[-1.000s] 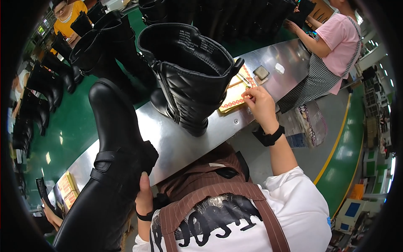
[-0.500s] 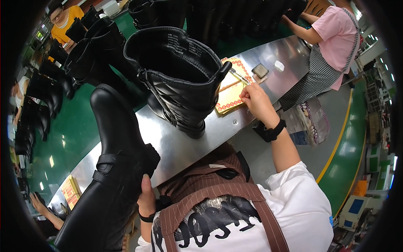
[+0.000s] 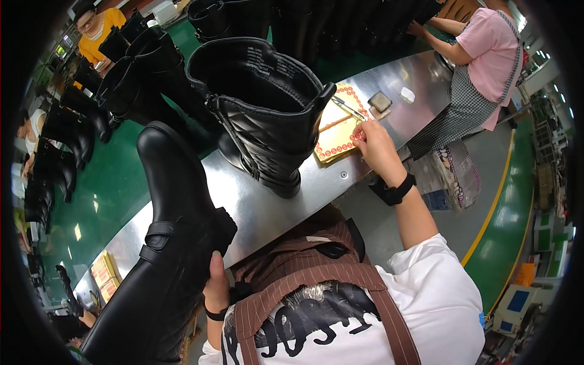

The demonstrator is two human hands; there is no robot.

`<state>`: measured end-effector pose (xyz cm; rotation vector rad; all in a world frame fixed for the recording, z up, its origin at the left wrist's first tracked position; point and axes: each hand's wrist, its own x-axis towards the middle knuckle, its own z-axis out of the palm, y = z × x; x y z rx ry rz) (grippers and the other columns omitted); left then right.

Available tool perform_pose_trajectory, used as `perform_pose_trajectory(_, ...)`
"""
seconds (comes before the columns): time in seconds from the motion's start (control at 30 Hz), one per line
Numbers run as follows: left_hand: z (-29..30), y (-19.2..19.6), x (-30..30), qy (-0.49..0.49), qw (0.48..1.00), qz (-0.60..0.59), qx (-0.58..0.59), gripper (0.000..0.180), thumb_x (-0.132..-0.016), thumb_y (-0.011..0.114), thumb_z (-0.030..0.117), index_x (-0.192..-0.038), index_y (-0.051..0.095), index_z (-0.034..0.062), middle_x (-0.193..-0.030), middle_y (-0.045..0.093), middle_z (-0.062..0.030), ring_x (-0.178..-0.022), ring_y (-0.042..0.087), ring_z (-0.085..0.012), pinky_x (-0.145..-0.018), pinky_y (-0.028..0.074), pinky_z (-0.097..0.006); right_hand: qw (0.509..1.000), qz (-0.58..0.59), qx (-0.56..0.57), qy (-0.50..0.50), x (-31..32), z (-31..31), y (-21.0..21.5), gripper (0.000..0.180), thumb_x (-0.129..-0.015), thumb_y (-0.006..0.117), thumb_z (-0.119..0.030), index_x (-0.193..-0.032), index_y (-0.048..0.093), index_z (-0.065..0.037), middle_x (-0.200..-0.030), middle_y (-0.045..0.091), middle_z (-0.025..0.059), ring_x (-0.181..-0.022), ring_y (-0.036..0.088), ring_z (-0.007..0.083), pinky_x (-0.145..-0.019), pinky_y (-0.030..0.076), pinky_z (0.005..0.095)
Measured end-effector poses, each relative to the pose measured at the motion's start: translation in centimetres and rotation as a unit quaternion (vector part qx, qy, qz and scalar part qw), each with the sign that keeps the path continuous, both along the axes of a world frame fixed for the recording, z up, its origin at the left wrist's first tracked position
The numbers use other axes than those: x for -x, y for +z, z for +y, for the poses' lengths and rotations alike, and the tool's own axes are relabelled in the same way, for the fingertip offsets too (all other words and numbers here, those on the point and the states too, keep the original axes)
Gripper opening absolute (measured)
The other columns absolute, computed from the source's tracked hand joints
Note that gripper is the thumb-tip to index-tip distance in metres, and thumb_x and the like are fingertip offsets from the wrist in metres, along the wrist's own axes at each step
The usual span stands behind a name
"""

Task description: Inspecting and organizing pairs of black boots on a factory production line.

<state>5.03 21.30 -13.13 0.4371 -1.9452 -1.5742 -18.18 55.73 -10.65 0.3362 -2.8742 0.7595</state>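
My left hand [image 3: 216, 284] grips a long black boot [image 3: 176, 201] with a buckled ankle strap, held tilted with its toe up and away from me. The thumb shows along the boot near its heel; the other fingers are behind it. My right hand [image 3: 378, 149] is closed, its fingertips bent together at the right edge of a stack of yellow cards [image 3: 331, 150] with red printed marks. What the fingertips hold, if anything, I cannot make out. A slim metal tool [image 3: 345, 108] lies on the cards beside them. A quilted black boot [image 3: 267, 134] stands upright on the metal table.
The metal table [image 3: 243, 210] runs diagonally, with a dark square pad [image 3: 380, 101], a white lump [image 3: 407, 95] and another yellow stack [image 3: 105, 274]. Many black boots [image 3: 131, 91] stand on the green surface [image 3: 121, 161] beyond. A co-worker in pink [image 3: 486, 52] is at the far right.
The whole view has shifted slightly. At the lower left, another person's hand has moved, and a dark boot-like shape now shows there. My hands keep nearly the same hold and place.
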Motion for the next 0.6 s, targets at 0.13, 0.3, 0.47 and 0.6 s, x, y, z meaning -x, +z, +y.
perform_pose_trajectory(0.13,-0.2,-0.3,-0.3,0.005,1.000,-0.029,-0.003,0.053,-0.086,0.065,0.011,-0.133,0.045,-0.0036,-0.135,0.049,-0.0098,-0.120,0.050,-0.0202,-0.109,0.031,-0.034,1.000,0.004,-0.010,-0.012,-0.2,-0.1,0.0,0.016,-0.076,0.070,-0.003,-0.089,0.060,-0.002,-0.090,0.058,0.0144,-0.092,0.057,0.0328,-0.082,0.047,0.0399)
perform_pose_trajectory(0.3,0.1,-0.5,0.0,0.008,1.000,0.004,-0.022,0.054,-0.086,0.064,0.010,-0.134,0.044,-0.0033,-0.135,0.049,-0.0100,-0.120,0.050,-0.0205,-0.108,0.032,-0.034,1.000,0.004,-0.002,0.003,0.3,0.4,-0.4,0.018,-0.076,0.070,-0.002,-0.090,0.059,-0.002,-0.092,0.057,0.0150,-0.092,0.057,0.0330,-0.081,0.047,0.0392)
perform_pose_trajectory(0.47,0.7,0.9,0.3,0.016,1.000,-0.019,-0.017,0.048,-0.086,0.071,0.021,-0.125,0.056,-0.0017,-0.127,0.056,-0.0130,-0.115,0.053,-0.0254,-0.104,0.035,-0.035,0.998,0.047,0.050,0.008,0.9,1.4,-1.6,0.015,-0.078,0.069,-0.003,-0.088,0.059,-0.001,-0.083,0.056,0.0136,-0.082,0.059,0.0269,-0.072,0.047,0.0362)
perform_pose_trajectory(0.6,0.6,2.4,0.2,-0.022,0.997,-0.052,0.046,0.039,-0.084,0.072,0.019,-0.118,0.062,0.0014,-0.116,0.064,-0.0111,-0.105,0.060,-0.0226,-0.098,0.042,-0.033,0.999,0.039,0.008,0.004,0.7,-0.2,0.1,0.011,-0.080,0.064,-0.006,-0.087,0.059,0.000,-0.086,0.058,0.0201,-0.082,0.057,0.0380,-0.073,0.046,0.0422)
